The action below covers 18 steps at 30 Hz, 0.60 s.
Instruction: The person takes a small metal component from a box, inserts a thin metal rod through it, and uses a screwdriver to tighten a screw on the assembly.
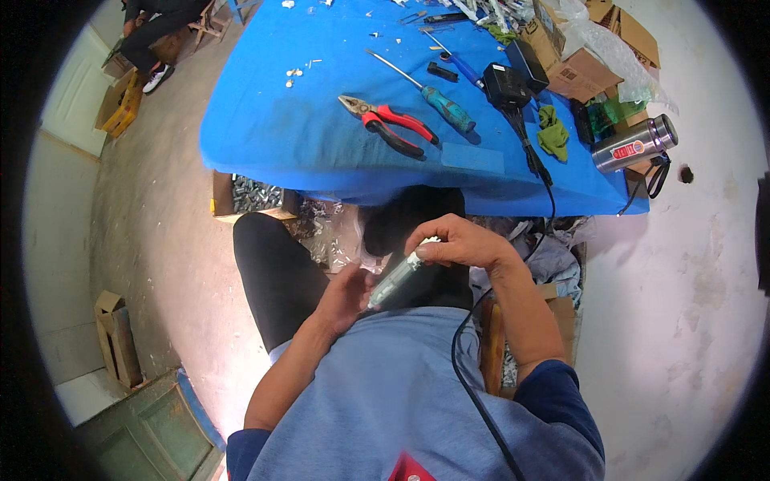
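Orange-red label (628, 150) on steel flask (653, 137), print illegible

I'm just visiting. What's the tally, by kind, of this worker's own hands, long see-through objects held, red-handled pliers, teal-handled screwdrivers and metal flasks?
Own hands: 2 (left hand, right hand)
Long see-through object, held: 1
Red-handled pliers: 1
Teal-handled screwdriver: 1
Metal flask: 1
Total: 6
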Each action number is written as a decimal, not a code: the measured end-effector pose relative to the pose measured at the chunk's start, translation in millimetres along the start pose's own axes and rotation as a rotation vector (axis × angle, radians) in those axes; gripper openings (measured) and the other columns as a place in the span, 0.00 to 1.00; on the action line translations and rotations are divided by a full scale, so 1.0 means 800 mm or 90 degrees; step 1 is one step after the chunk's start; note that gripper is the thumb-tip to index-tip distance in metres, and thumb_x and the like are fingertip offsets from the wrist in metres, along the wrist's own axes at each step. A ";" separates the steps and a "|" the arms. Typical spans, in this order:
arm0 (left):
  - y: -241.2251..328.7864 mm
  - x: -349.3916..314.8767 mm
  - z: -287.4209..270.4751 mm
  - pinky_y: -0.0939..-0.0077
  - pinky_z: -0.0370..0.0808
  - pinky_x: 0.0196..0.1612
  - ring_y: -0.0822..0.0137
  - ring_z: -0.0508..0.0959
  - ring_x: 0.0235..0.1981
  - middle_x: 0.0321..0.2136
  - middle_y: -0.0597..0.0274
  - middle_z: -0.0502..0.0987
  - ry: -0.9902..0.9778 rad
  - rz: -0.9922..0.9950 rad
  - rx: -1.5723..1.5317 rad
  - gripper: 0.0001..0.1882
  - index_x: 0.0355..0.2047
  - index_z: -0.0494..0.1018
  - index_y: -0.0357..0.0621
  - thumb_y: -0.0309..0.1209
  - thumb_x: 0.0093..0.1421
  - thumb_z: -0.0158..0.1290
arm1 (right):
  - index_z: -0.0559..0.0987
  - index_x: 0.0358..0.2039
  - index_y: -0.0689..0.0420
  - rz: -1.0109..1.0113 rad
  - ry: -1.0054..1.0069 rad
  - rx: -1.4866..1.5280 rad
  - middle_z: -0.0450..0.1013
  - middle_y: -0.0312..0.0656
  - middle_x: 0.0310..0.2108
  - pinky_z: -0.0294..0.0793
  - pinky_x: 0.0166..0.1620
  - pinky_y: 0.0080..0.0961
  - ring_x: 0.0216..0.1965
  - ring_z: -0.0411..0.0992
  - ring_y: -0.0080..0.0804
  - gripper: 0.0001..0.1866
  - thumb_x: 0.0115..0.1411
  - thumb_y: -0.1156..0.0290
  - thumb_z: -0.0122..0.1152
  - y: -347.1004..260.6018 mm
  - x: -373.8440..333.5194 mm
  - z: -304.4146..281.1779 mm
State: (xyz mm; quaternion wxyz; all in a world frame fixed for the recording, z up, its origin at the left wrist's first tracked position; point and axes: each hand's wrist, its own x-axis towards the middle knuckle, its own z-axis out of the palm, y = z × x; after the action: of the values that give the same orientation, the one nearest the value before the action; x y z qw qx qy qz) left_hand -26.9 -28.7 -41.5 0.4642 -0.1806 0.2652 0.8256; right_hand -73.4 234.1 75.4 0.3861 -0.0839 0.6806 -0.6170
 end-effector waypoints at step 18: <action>-0.001 -0.044 0.056 0.71 0.72 0.36 0.73 0.64 0.15 0.20 0.62 0.71 -0.027 0.018 0.181 0.23 0.28 0.68 0.43 0.47 0.70 0.35 | 0.74 0.48 0.59 -0.118 0.259 0.202 0.72 0.33 0.31 0.69 0.31 0.16 0.28 0.68 0.17 0.17 0.58 0.71 0.61 0.037 0.018 0.060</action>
State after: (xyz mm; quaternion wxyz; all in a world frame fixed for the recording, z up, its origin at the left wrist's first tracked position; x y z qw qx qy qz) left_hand -10.8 -25.1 13.2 0.4789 -0.0919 0.3720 0.7898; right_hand -42.1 195.1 45.5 0.1912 0.0415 0.6284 -0.7529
